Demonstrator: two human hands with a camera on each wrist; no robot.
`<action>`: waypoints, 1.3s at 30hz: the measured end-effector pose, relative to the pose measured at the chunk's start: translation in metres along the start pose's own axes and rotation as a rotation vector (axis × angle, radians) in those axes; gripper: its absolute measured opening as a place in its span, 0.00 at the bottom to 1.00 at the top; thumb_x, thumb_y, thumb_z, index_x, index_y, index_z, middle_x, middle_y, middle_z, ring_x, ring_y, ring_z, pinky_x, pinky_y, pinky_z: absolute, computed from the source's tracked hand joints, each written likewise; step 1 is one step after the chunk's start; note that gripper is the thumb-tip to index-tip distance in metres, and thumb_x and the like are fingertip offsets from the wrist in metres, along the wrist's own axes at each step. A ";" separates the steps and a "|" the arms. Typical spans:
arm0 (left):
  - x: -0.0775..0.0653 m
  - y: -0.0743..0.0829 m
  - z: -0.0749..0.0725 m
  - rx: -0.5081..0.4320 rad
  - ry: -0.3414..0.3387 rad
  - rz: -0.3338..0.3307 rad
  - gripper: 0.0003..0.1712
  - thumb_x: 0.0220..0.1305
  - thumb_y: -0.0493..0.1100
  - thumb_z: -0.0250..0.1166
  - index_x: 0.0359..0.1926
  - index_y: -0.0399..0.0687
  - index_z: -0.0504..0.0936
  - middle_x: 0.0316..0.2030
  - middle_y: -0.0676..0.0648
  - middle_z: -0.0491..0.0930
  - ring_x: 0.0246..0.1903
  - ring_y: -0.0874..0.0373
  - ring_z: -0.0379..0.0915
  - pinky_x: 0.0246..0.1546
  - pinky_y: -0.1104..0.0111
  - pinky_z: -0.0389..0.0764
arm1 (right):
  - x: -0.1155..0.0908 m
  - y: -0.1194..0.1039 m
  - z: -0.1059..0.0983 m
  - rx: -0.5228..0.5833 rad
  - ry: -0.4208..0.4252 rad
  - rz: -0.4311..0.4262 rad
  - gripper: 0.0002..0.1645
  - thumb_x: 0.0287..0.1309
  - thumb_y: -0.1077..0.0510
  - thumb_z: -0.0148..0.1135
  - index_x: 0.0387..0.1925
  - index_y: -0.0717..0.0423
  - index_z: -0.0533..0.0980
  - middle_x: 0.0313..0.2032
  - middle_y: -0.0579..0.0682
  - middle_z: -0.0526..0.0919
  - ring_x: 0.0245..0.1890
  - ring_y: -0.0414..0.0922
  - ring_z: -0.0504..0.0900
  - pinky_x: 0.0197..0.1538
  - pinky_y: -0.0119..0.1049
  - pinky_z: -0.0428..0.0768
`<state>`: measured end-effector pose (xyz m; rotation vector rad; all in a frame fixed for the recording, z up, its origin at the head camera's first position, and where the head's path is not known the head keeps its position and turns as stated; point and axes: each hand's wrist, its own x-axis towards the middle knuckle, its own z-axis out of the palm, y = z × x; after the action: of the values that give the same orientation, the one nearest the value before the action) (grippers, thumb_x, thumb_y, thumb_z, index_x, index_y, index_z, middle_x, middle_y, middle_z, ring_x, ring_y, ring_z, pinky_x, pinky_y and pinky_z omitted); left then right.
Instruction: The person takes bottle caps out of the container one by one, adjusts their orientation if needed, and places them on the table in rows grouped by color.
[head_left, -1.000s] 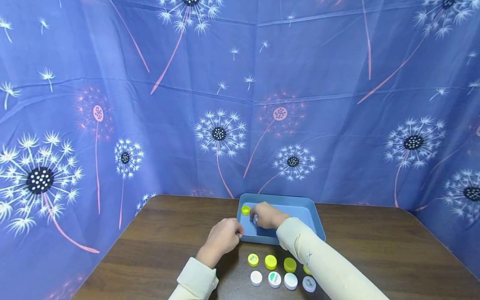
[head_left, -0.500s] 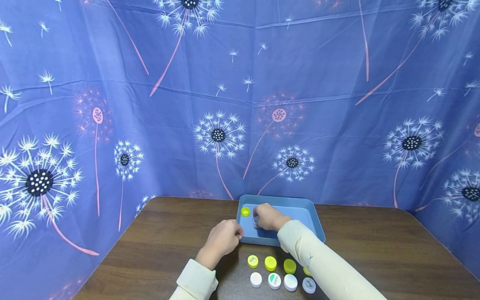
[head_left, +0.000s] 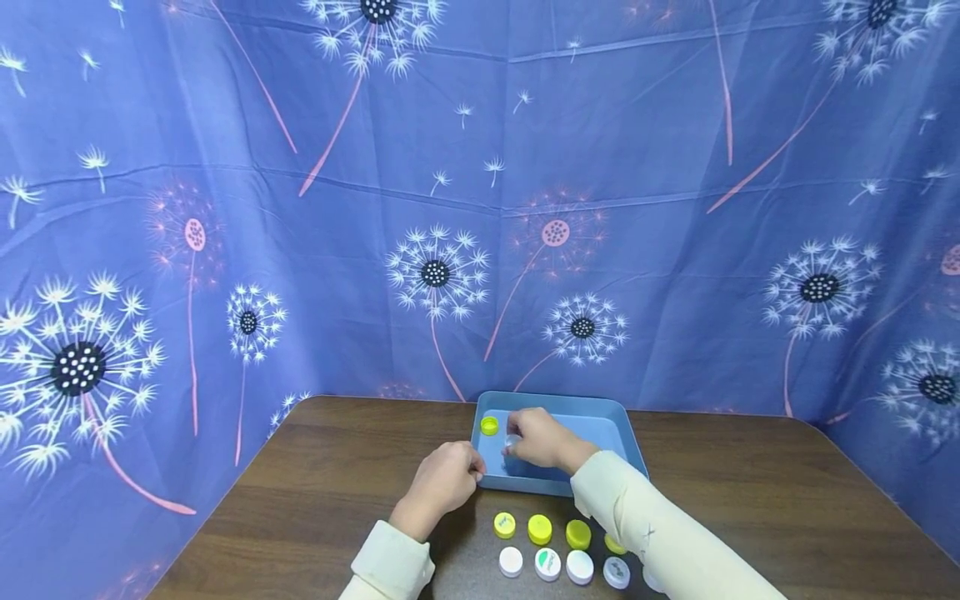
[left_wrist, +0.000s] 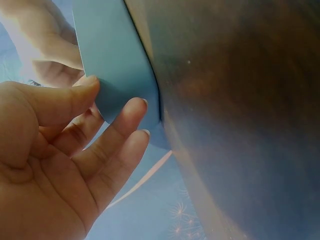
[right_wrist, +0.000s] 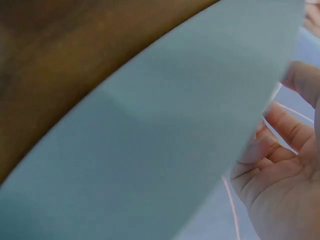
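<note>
A shallow blue tray point(head_left: 607, 477) lies on the wooden table. At its near left corner my left hand point(head_left: 446, 477) pinches the rim; the left wrist view shows the thumb on the tray wall point(left_wrist: 112, 55) and other fingers spread beside it. Inside the tray, my right hand point(head_left: 543, 437) has thumb and fingers around a small white bottle cap point(head_left: 513, 440), mostly hidden by the fingers. A yellow bottle cap point(head_left: 489, 426) lies in the tray's left part, hollow side up. In the right wrist view the tray wall hides part of the right hand point(right_wrist: 285, 170).
On the near side of the tray, yellow bottle caps point(head_left: 540, 529) form one row and white bottle caps point(head_left: 547, 564) another, several in each. My right sleeve point(head_left: 660, 521) covers part of the rows. Behind the table point(head_left: 315, 483) hangs a blue dandelion-print cloth point(head_left: 337, 275).
My right forearm has shifted slightly right, and the thumb and fingers look a little wider apart at the white cap. Another white cap now shows beside the sleeve. The left hand keeps its place.
</note>
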<state>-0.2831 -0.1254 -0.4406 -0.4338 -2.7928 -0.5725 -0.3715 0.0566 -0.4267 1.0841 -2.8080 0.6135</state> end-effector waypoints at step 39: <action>-0.001 -0.001 0.002 -0.047 -0.007 -0.014 0.06 0.52 0.36 0.65 0.25 0.52 0.84 0.26 0.60 0.75 0.26 0.66 0.69 0.28 0.69 0.74 | -0.191 0.035 -0.060 0.404 0.121 0.132 0.16 0.45 0.55 0.70 0.36 0.51 0.75 0.29 0.45 0.79 0.29 0.40 0.78 0.30 0.33 0.77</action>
<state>-0.2828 -0.1258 -0.4428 -0.4265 -2.7958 -0.6416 -0.2564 0.2239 -0.4228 0.8746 -2.7320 1.2561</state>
